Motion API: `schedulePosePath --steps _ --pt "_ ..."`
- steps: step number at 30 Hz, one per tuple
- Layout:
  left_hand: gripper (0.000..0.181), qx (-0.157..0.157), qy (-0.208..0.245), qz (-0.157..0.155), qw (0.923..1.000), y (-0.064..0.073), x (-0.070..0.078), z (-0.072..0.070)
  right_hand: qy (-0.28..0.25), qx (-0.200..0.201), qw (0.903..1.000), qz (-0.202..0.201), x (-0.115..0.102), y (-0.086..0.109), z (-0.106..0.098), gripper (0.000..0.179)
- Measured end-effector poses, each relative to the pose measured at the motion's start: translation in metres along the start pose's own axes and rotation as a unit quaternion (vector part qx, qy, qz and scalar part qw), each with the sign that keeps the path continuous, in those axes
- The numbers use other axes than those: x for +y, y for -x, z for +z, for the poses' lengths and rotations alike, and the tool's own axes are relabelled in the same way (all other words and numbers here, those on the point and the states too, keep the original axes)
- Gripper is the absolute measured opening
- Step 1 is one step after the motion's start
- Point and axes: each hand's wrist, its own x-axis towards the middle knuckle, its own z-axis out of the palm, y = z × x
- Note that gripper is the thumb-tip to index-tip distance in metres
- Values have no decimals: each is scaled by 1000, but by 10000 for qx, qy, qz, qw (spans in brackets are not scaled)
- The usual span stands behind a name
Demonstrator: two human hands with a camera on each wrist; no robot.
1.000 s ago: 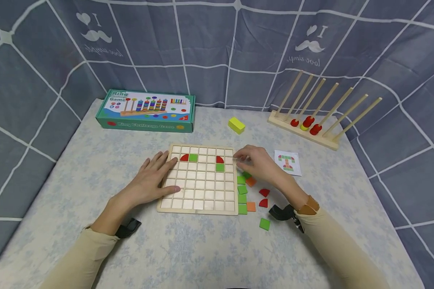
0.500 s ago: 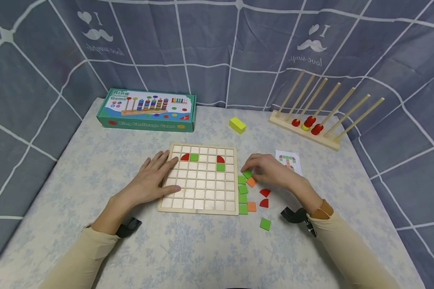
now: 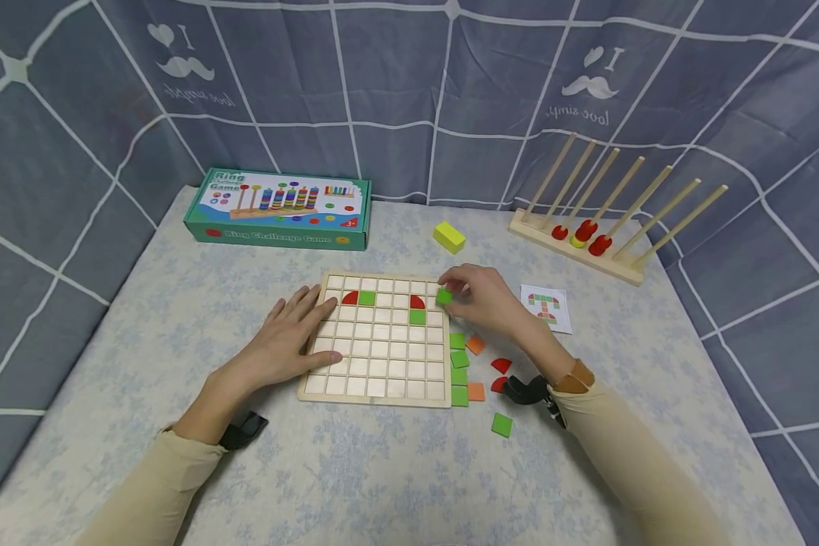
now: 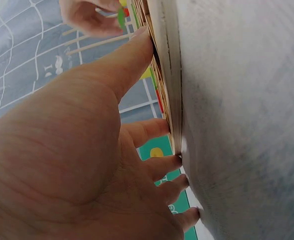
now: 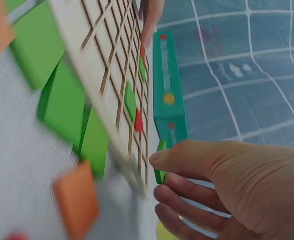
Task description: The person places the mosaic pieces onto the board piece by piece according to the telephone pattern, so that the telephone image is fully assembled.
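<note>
A wooden grid board point(image 3: 375, 371) lies on the table, holding two red quarter-circle tiles point(image 3: 350, 298) and two green square tiles point(image 3: 366, 298) in its upper rows. My left hand point(image 3: 280, 337) rests on the board's left edge, fingers straight and spread, thumb over the frame. My right hand point(image 3: 484, 302) pinches a green square tile point(image 3: 444, 296) between thumb and fingers above the board's upper right edge. In the right wrist view the pinched green tile point(image 5: 160, 162) stands on edge, partly covered by the thumb.
Loose green tiles point(image 3: 459, 376), orange tiles point(image 3: 475, 392) and red tiles point(image 3: 501, 365) lie right of the board. A pattern card point(image 3: 546, 307) is beyond the right hand. Behind are a yellow block point(image 3: 449, 237), a green game box point(image 3: 276, 216) and a peg stand point(image 3: 576, 246) with rings.
My right hand went right to the loose tiles, took a green square tile and came back up and left to the board's right edge. My left hand has stayed in place.
</note>
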Motion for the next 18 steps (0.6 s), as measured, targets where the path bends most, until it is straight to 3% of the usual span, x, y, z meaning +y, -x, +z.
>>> schedulePosePath --steps 9,18 --pt "89 104 -1 55 9999 1 -1 1 -176 -147 9996 -142 -27 -35 29 24" --pt "89 114 9 35 9999 1 -1 1 346 -265 9984 -369 -39 -39 40 19"
